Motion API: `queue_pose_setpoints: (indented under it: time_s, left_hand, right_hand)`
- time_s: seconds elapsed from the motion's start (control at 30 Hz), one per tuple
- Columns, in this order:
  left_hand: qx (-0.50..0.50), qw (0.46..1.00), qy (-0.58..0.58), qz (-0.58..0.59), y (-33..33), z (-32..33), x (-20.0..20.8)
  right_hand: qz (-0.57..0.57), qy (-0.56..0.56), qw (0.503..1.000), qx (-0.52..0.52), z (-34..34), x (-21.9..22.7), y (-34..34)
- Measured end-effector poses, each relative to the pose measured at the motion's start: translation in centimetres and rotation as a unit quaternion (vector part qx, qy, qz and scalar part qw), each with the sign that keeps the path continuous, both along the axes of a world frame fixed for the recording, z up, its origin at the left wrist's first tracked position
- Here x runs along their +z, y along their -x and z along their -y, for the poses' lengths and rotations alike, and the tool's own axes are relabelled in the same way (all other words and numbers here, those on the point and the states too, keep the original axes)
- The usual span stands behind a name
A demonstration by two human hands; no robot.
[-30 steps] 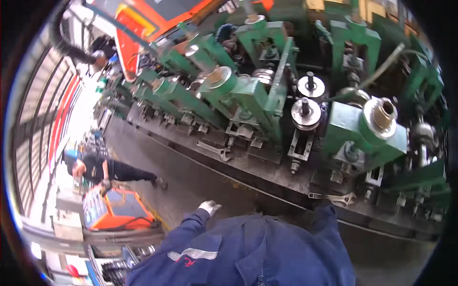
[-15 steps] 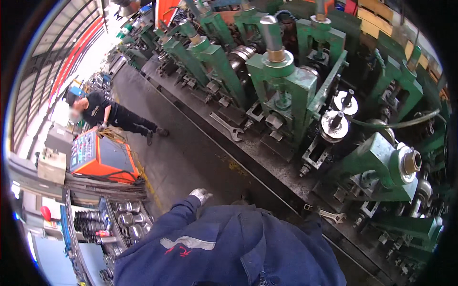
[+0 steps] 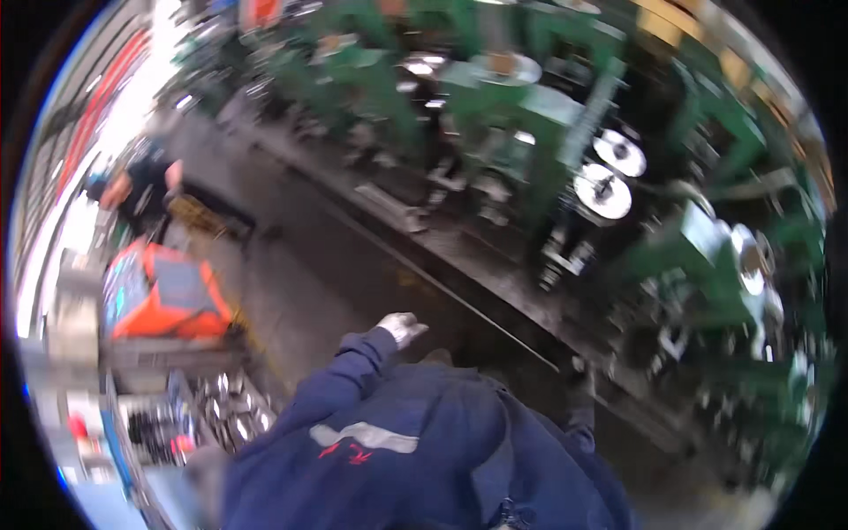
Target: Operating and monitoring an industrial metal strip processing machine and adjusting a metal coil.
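Note:
My left hand point(image 3: 402, 329), in a pale glove, hangs over the dark floor in front of my blue jacket point(image 3: 424, 468). Its fingers look curled in, and nothing shows in them. My right sleeve point(image 3: 580, 420) reaches down beside the machine's near edge. The right hand at its end is smeared and dark, so its fingers and anything they hold cannot be made out. To its right stands a long green roll-forming machine point(image 3: 548, 132) with a pair of bright round rollers point(image 3: 603, 190). Farther along its base ledge lies a long, blurred wrench point(image 3: 389, 205).
A person in dark clothing point(image 3: 146, 190) stands at far left by an orange control console point(image 3: 168, 291), with a yellowish bundle point(image 3: 199, 216) at their hands. Metal rollers point(image 3: 231, 411) fill a rack at lower left. A floor channel point(image 3: 424, 274) runs along the machine's base.
The view has shifted and blurred. My left hand has moved forward and to the right. The wrench seen clearly near my right sleeve before cannot be made out now.

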State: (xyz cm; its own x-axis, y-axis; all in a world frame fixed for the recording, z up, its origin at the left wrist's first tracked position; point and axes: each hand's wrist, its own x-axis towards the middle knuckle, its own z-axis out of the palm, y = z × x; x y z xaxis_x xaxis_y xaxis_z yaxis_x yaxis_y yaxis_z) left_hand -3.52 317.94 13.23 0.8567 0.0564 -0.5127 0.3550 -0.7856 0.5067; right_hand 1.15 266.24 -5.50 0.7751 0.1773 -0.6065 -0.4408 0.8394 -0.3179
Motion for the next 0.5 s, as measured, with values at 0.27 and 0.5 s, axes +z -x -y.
queue_pose_setpoints:
  time_s: [0.27, 0.5]
  left_hand:
    - [-0.251, 0.955, 0.144, 0.067, -11.8, 13.3, 3.5]
    - [-0.459, 0.789, 0.388, 0.124, -11.0, 34.1, 13.8]
  right_hand:
    - [-0.01, 0.195, 0.981, -0.009, -7.5, 21.4, 3.7]
    - [0.052, 0.472, 0.88, 0.02, -5.7, 27.0, 10.6]
